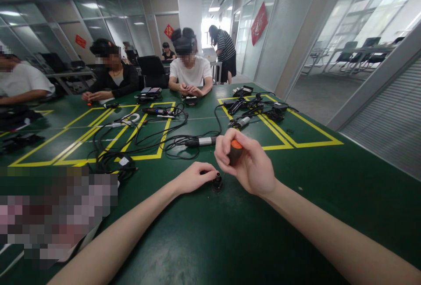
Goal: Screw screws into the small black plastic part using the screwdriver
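Note:
My right hand is wrapped round the dark handle with an orange end of what looks like a screwdriver. Its thin shaft points down toward the table and is mostly hidden. My left hand rests on the green tabletop, with its fingers closed against a small black round part that has a short upright stem. This part stands on the table just below and left of my right hand. Whether the tool's tip touches it I cannot tell.
Beyond my hands lie a silver-and-black cylindrical tool and tangled black cables. Yellow tape marks rectangles on the green table. More black devices sit at the far right. A blurred-out item lies left. Several people are across the table.

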Demonstrator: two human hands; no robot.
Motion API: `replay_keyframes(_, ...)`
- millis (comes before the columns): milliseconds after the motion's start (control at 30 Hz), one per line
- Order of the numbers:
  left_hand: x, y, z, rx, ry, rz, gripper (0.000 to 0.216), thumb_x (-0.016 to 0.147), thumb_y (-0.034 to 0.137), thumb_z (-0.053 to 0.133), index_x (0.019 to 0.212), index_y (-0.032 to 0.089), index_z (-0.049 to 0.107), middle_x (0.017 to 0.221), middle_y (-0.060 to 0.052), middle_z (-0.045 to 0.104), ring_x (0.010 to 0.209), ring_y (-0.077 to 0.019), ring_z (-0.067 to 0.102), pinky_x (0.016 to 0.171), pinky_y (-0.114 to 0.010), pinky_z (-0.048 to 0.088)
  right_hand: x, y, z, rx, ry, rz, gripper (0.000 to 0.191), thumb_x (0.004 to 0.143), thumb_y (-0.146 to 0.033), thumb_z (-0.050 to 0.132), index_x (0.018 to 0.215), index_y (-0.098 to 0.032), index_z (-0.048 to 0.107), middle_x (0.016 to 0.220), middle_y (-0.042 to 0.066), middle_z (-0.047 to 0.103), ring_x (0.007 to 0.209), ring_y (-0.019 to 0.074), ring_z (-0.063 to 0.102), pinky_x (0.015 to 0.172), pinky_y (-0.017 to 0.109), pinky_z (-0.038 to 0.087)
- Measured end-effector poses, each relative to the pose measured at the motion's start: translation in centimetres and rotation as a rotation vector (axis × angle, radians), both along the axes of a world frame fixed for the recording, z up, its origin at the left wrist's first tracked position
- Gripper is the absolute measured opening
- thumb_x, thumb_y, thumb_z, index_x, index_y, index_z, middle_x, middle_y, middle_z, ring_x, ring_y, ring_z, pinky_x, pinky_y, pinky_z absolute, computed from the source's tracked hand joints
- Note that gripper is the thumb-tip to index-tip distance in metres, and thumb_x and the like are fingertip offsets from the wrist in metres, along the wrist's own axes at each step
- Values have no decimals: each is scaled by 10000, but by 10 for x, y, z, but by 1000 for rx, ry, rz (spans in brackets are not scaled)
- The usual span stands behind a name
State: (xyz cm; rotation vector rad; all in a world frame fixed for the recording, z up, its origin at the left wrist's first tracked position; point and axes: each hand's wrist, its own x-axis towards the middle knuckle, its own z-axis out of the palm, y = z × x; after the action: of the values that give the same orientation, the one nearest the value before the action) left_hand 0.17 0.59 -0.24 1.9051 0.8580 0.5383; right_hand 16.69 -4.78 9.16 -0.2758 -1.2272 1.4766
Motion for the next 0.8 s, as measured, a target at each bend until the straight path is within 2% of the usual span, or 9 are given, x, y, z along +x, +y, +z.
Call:
replay_keyframes(100,0,-1,2,4,-3,-7,322,930,352,575,944,111,787,974,-72,791,955,-232,695,978,-309,501,0,1,-1,-19,15,12,373,969,-388,518,665,-174,536,609,-26,439,471,78,328,424,216,221)
replay_keyframes(267,-1,-1,4,23,23,-22,334,936,358,559,960,117,789,1027,-73,789,978,-233,682,997,-325,488,1,0,-3,-32,64,71,280,955,-444,517,813,-204,537,553,-70,375,469,83,206,429,205,160)
replay_keyframes(400,-1,0,1,6,27,-8,340,929,361,565,978,114,793,993,-70,790,963,-234,689,995,-334,492,2,1,-3,-4,42,82,204,941,-374,537,819,-215,497,555,-72,420,448,80,246,430,202,180)
replay_keyframes(500,-1,2,-2,6,28,1,338,930,369,572,963,118,796,967,-63,792,954,-234,690,995,-335,493,1,1,-2,19,30,80,280,965,-356,509,739,-192,527,576,-46,450,447,79,308,431,212,221)
replay_keyframes(600,-1,2,-2,18,21,-9,326,936,363,573,955,127,797,965,-55,791,964,-230,686,994,-322,490,1,1,-2,22,28,88,377,980,-362,488,653,-178,529,558,-39,409,459,81,296,432,219,226)
replay_keyframes(700,-1,0,0,33,24,-12,322,939,355,570,963,127,796,975,-53,789,970,-227,680,981,-313,488,2,1,-3,0,45,111,341,976,-412,482,720,-191,529,528,-66,352,452,83,222,430,216,185)
replay_keyframes(800,-1,-1,2,27,26,-11,336,936,357,566,958,111,793,970,-67,786,958,-235,681,956,-319,497,2,0,-3,-7,51,125,240,945,-426,510,827,-217,500,529,-84,366,448,85,193,432,210,163)
